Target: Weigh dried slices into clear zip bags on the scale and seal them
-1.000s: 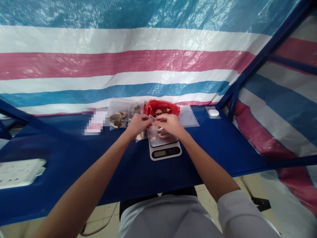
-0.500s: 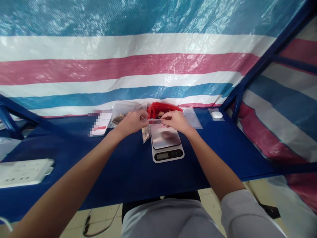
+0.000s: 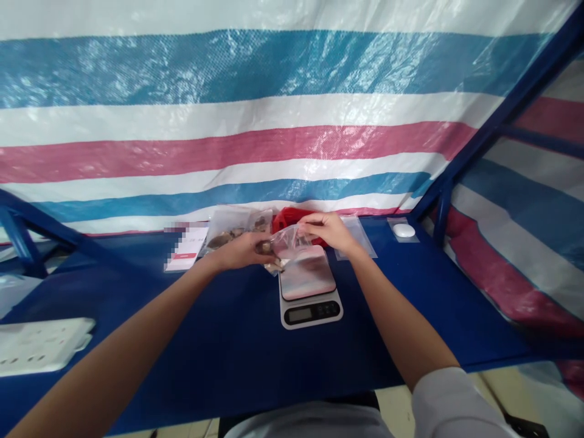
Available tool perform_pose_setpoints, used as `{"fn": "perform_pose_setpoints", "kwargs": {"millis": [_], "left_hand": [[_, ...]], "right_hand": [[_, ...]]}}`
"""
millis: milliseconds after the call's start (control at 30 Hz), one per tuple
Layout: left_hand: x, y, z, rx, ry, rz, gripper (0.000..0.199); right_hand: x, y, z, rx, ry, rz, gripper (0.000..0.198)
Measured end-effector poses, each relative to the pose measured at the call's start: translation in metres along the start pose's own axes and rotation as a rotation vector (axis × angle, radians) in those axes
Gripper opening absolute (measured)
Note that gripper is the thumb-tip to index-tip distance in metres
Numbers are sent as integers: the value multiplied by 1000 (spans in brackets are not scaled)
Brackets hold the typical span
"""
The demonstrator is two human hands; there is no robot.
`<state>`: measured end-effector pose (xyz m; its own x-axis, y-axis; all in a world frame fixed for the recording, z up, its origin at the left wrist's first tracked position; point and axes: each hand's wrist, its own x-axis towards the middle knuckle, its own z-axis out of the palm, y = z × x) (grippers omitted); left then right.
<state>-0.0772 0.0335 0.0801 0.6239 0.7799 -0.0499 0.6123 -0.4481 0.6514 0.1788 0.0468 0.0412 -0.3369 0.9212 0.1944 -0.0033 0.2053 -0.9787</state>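
A clear plastic bag [image 3: 292, 239] with light brown pieces in its lower left part is stretched between my hands, above the far edge of a digital scale [image 3: 306, 277]. My left hand [image 3: 246, 249] is closed on the bag's left side, around the part with the pieces. With fingertips pinched together, my right hand [image 3: 326, 228] grips the bag's upper right end. The scale has a shiny metal plate and a dark display strip at its near side. Behind the bag is a red plastic bag [image 3: 287, 216], partly hidden by my right hand.
Left of the red bag lies a clear bag of brown pieces [image 3: 223, 234], beside a white and red card [image 3: 187, 246]. A flat clear bag [image 3: 358, 237] and a white oval object [image 3: 404, 230] lie to the right. A white power strip [image 3: 45, 344] is at the near left.
The clear bag has turned and spread out between my hands. My left hand has shifted lower onto its filled part, while my right keeps the other end. The view has tilted upward.
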Motion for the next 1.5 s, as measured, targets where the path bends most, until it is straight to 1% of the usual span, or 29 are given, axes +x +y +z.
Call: {"fn": "perform_pose_setpoints", "kwargs": {"millis": [67,100,200,300,367,433,600,667,733,833,933,1000,1067,1133,1167,1267,1333,1500], "left_hand": [[2,0,-4,26,-38,-27,37],[3,0,-6,36,-37,-40,37],[7,0,-13,40,11,-98,36],[14,3,-19,26,18,-154,33],[20,8,-22,46,15,-149,31],[28,13,-25,75,-1,-129,28],[46,16,-32,106,-58,-89,23],[50,13,-36,146,-56,-110,22],[53,11,-40,159,-45,-142,23],[57,10,-47,149,9,-198,30],[65,13,-52,210,61,-216,37],[72,16,-54,266,63,-190,37],[79,21,-55,316,37,-163,35],[85,25,-55,370,6,-154,34],[88,27,-55,399,-6,-157,34],[95,29,-53,460,-19,-155,35],[98,28,-52,459,-3,-155,35],[97,18,-55,354,132,-186,39]], "right_hand": [[2,3,-3,-8,42,-1,25],[3,4,-5,-11,75,2,26],[3,2,-10,5,177,9,31],[6,-3,-13,-11,262,-54,31],[9,-4,-11,-37,261,-81,32],[15,-1,-9,-51,223,-68,34],[30,18,-11,-82,155,-38,29],[33,26,-15,-43,147,-26,29],[34,32,-20,31,148,31,30],[34,36,-26,114,168,118,31],[33,34,-32,144,193,161,31],[33,31,-35,160,255,187,33],[33,28,-37,180,362,204,37],[34,29,-37,193,423,209,41],[35,30,-37,189,418,207,40],[36,38,-35,138,345,217,28],[36,42,-34,111,324,242,24],[35,48,-35,97,322,245,25]]}}
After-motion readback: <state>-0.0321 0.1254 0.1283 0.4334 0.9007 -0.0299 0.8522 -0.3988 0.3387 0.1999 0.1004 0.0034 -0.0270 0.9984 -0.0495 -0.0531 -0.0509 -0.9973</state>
